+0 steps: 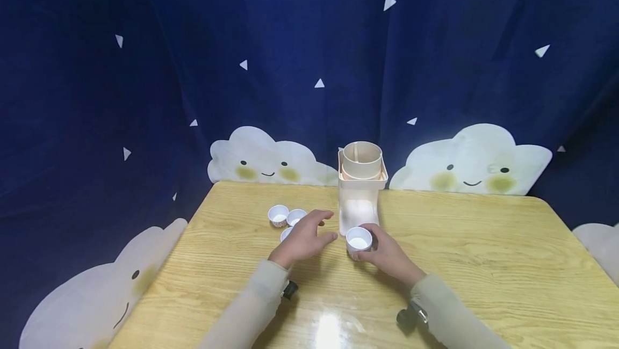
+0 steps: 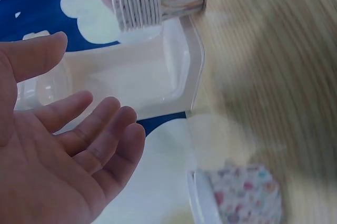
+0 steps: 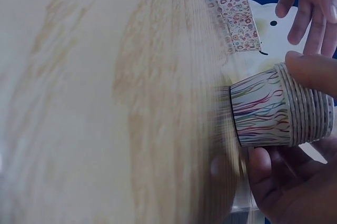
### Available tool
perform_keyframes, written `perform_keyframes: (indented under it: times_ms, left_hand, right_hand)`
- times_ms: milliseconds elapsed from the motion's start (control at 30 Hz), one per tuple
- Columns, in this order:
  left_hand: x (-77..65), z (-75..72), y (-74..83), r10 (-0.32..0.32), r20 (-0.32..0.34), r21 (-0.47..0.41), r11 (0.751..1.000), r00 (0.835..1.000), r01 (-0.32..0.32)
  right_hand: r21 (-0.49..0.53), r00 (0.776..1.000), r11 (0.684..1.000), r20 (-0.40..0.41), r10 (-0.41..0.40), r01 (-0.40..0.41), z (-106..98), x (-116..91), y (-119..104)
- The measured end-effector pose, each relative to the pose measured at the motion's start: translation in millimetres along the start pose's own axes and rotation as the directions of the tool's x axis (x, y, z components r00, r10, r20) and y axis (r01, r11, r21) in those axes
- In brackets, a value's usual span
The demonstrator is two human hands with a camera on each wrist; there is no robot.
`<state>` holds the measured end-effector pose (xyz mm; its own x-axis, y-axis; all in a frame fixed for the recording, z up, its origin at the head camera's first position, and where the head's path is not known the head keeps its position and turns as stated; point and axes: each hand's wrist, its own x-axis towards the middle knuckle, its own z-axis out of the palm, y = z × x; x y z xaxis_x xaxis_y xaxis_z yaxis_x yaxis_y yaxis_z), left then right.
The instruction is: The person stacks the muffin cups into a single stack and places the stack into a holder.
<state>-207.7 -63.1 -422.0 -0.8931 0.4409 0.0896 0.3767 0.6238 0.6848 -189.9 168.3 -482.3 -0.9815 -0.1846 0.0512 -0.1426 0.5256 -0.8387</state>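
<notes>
My right hand (image 1: 389, 256) grips a stack of nested paper cups (image 3: 263, 109) at the front of a cream-coloured plastic holder (image 1: 360, 193). The thumb and fingers lie on opposite sides of the stack. Its lowest cup has coloured wavy stripes, and several rims are layered above it. To the left, my left hand (image 1: 304, 239) is held with thumb and fingers apart and nothing between them. Under and beyond it are single paper cups (image 1: 278, 222), one partly hidden by the hand. In the left wrist view, a cup (image 2: 247, 195) shows a colourful speckled print.
The holder has a round open cylinder (image 1: 362, 162) on top and stands toward the back of the wooden table (image 1: 459, 241). Behind the table hangs a dark blue curtain (image 1: 290, 43) with white triangles and smiling clouds.
</notes>
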Motion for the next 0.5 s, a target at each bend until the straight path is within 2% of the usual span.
perform_keyframes:
  times_ms: [333, 500]
  left_hand:
    - [-7.4, -29.0, -10.4, 0.028, 0.0, 0.122, 0.992, 1.0, -0.028]
    - [-14.4, -41.7, -21.1, 0.031, 0.001, 0.187, 0.982, 1.0, -0.031]
  right_hand:
    - [0.008, 1.0, 1.0, -0.013, 0.017, -0.017, -1.6, 1.4, 1.5]
    - [0.011, 1.0, 1.0, -0.003, 0.013, -0.013, -1.0, -0.3, 0.9]
